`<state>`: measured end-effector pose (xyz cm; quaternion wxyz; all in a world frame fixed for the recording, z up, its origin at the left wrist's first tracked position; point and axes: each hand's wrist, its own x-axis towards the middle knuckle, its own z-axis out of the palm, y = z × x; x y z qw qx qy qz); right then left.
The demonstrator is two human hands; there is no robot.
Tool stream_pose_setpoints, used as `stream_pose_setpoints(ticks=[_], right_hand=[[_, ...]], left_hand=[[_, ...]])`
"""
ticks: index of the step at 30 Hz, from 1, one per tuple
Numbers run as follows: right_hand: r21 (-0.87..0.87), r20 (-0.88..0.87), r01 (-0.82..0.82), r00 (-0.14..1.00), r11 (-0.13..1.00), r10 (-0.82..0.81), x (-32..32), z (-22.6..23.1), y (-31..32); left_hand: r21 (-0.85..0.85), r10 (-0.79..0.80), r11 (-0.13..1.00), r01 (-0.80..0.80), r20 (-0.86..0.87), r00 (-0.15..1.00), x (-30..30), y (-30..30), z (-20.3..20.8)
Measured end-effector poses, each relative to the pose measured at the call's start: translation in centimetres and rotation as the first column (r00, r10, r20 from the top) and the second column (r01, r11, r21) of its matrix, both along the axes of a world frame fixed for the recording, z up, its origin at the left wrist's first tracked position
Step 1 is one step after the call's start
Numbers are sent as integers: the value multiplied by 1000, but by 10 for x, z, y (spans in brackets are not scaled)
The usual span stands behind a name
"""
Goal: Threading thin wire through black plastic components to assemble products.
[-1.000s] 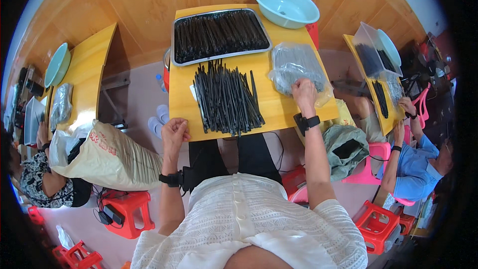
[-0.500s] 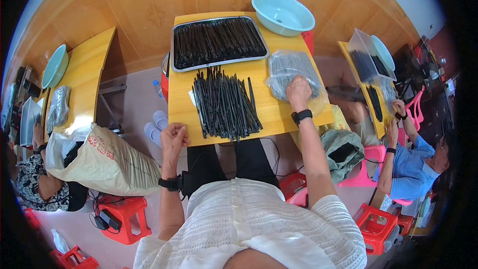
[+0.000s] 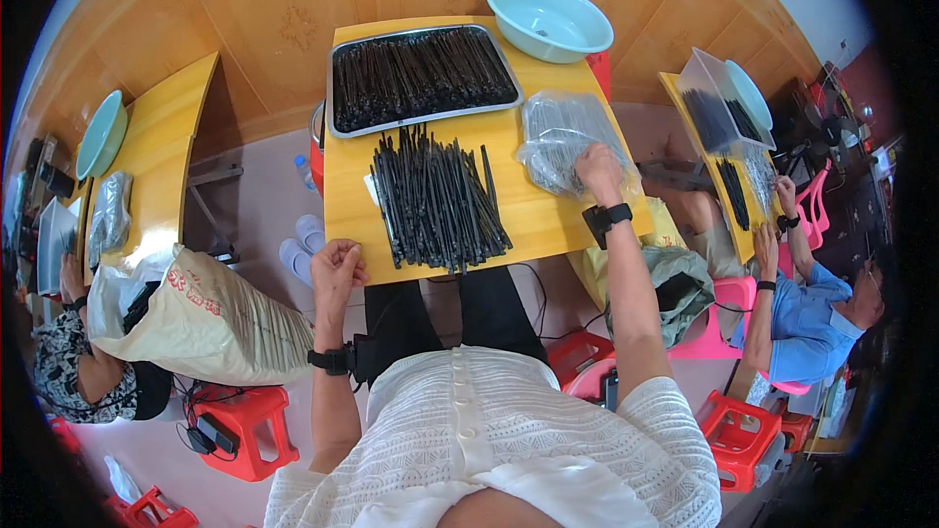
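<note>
Many black sticks (image 3: 435, 200) lie loose on desk (image 3: 352, 220) nr. front edge, metal tray (image 3: 430, 119) behind approx. full, clear bag (image 3: 565, 122) at R also packed, L hand (image 3: 337, 267) fingers half-open, nothing seen held, R hand (image 3: 599, 173) fingers bent on bag, grip unclear; est. part-done, pile & bag remaining.

The right hand (image 3: 599, 172) covers its own fingertips, so whether they pinch the plastic bag (image 3: 560, 125) is unclear; the lower edge cuts off a red stool (image 3: 156, 506), and the dark rim obscures the far-left co-worker's head
</note>
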<state>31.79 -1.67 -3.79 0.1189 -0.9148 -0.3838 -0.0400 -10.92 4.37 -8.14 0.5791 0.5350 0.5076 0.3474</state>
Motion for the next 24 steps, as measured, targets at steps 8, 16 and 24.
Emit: stream_pose_setpoints(ticks=[8,16,24], right_hand=[[366,-813,326,567,872,130,20,22,-10],[367,-778,185,599,912,191,18,23,-10],[312,-397,-68,897,948,195,37,0,-46]], left_hand=[[9,-5,1000,5,1,1000,0,0,-2],[-5,2,1000,-2,9,1000,-3,-1,-2],[5,-37,999,37,7,999,7,-2,13]])
